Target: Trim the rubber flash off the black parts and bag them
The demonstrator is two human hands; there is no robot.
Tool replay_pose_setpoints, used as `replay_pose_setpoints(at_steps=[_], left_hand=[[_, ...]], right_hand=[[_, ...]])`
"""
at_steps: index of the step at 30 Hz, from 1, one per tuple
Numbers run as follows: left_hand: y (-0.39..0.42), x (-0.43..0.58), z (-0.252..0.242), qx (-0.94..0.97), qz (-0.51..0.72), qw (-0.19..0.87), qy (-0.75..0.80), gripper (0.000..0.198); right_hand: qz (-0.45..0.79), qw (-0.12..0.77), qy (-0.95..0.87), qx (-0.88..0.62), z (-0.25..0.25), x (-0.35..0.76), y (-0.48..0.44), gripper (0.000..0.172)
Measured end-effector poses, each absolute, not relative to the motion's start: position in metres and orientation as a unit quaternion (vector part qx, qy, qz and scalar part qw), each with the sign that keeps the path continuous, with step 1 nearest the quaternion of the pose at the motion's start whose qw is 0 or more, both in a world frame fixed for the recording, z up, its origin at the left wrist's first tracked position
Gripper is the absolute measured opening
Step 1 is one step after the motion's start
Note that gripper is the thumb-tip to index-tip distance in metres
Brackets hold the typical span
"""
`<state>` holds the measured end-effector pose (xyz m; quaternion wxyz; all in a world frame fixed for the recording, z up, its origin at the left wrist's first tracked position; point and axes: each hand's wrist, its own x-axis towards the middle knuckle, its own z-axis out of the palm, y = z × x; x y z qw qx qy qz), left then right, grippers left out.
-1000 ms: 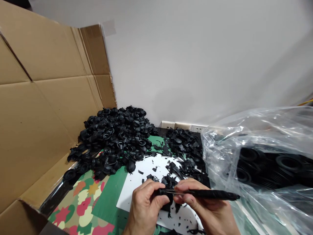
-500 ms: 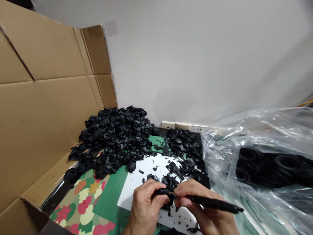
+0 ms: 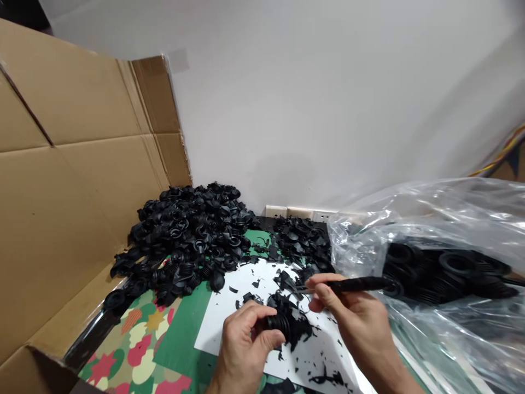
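Note:
My left hand (image 3: pixel 246 342) is closed round a black ribbed rubber bellows (image 3: pixel 279 327), thumb and fingers pinching its side. Up and to the right, my right hand (image 3: pixel 348 306) grips a slim tool with a black-wrapped handle (image 3: pixel 361 284). Its thin metal tip points left, apart from the bellows; I cannot make out its exact kind. Black rubber scraps (image 3: pixel 301 328) lie just beside the bellows, on a white sheet (image 3: pixel 217 323). More cut pieces are scattered under and around both hands.
A large heap of black rubber parts (image 3: pixel 192 235) stands at the back left, beside a tall cardboard panel (image 3: pixel 90 180). A smaller scrap pile (image 3: pixel 303 238) sits near wall sockets (image 3: pixel 297 213). On the right, a clear plastic bag (image 3: pixel 361 246) holds ribbed rubber parts (image 3: pixel 443 276).
The tool in my right hand has moved up and away from the bellows, where its tip was touching before. My left hand still holds the bellows, now turned so its ribs show.

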<state>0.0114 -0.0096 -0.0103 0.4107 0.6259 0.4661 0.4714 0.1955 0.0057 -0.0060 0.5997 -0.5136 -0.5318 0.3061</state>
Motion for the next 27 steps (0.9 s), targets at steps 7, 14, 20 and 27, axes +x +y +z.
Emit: replay_pose_setpoints(at_steps=[7,14,20,27], left_hand=[[-0.008,0.01,-0.009,0.627,0.477,0.4,0.468,0.014],[-0.008,0.01,-0.01,0.65,0.472,0.368,0.467,0.013],[-0.008,0.012,-0.011,0.664,0.459,0.356,0.471,0.013],[-0.008,0.013,-0.012,0.674,0.444,0.349,0.477,0.011]], right_hand=[[0.482,0.619,-0.426,-0.45,-0.008,0.187,-0.009,0.028],[0.511,0.618,-0.441,-0.403,-0.01,0.183,-0.013,0.022],[0.529,0.614,-0.445,-0.381,-0.01,0.175,-0.017,0.018],[0.543,0.602,-0.465,-0.355,-0.017,0.174,-0.016,0.015]])
